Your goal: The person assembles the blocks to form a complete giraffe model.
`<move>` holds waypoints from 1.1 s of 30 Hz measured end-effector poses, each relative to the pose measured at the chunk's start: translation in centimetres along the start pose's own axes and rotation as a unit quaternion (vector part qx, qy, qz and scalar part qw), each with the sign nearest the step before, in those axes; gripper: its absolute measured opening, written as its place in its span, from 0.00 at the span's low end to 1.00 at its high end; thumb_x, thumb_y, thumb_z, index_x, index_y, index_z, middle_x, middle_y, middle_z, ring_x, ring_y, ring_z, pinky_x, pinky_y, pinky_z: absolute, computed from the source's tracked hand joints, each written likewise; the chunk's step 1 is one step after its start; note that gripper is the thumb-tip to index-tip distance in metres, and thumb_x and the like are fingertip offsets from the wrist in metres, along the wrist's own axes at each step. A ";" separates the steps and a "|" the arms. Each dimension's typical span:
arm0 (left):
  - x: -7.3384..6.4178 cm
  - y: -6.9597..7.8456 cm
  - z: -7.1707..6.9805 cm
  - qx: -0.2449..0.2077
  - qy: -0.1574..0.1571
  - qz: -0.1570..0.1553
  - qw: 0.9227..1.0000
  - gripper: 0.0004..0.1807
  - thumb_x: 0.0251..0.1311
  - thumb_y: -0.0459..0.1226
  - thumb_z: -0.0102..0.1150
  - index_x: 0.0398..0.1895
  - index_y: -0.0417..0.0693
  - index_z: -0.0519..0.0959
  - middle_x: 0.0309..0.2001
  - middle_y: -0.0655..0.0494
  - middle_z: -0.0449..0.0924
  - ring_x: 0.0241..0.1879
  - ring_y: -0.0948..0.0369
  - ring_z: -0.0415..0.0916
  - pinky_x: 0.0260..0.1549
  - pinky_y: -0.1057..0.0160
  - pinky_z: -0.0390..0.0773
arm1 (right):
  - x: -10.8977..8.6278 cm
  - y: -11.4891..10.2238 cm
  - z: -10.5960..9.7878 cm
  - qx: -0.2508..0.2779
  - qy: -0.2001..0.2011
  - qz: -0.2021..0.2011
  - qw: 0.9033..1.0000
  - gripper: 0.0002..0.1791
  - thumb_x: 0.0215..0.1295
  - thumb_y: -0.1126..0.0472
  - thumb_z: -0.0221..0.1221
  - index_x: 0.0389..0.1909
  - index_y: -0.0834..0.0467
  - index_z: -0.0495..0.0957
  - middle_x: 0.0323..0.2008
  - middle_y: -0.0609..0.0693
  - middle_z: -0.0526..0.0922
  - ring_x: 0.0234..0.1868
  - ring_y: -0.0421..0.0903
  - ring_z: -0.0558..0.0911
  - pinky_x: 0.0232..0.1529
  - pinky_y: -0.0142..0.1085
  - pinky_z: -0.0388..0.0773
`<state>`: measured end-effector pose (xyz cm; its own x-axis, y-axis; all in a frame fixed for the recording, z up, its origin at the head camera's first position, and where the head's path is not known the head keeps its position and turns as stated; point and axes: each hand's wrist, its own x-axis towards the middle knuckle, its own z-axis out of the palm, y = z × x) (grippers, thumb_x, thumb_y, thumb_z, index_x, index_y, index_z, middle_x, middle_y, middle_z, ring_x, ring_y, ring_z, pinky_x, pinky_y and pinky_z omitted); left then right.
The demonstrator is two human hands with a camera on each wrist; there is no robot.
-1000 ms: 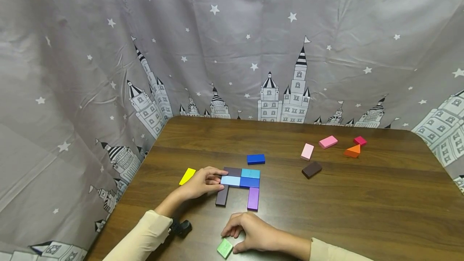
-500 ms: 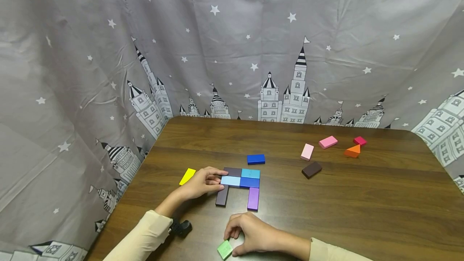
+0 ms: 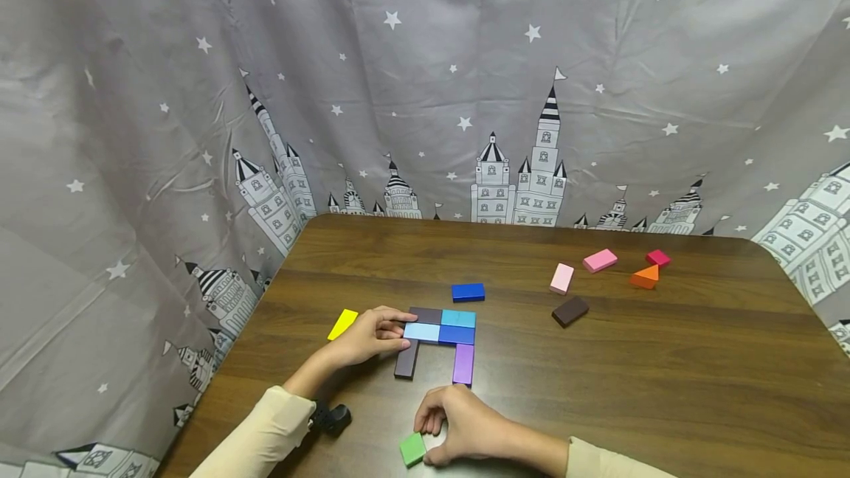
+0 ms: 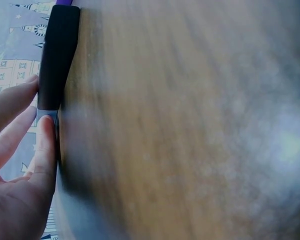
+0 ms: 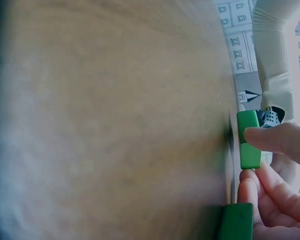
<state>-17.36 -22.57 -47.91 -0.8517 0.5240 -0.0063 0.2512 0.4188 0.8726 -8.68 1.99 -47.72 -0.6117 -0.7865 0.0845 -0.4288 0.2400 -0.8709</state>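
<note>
My right hand pinches a small green block between thumb and fingertips, low over the near part of the table. The right wrist view shows the thumb flat against that block. Farther left, my left hand rests at the left end of a flat arrangement of blocks. Its fingertips touch around the dark block and the light-blue block. A teal block and a blue block adjoin these. A dark block and a purple block extend toward me like legs.
Loose blocks lie around: yellow, blue, pale pink, pink, red, orange and dark brown. Another green block shows in the right wrist view. A curtain hangs behind the table.
My right hand's fingers have come down onto the green block, which has shifted slightly and now shows a darker, smoother face. The left hand and the arrangement have stayed put.
</note>
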 end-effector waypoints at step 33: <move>0.1 -0.2 0.1 -0.007 0.004 0.004 1.000 0.24 0.62 0.30 0.67 0.61 0.31 0.76 0.56 0.35 0.73 0.48 0.49 0.79 0.47 0.64 0.80 | 2.9 0.7 -0.7 -0.057 0.152 0.084 0.983 0.17 0.36 0.72 0.79 0.25 0.61 0.80 0.20 0.44 0.76 0.23 0.32 0.72 0.26 0.26 0.73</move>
<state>-17.46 -22.52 -48.10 -0.8534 0.5212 0.0054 0.2524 0.4042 0.8792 -11.18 0.25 -47.74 -0.8434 -0.5278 0.1007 -0.3664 0.4278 -0.8262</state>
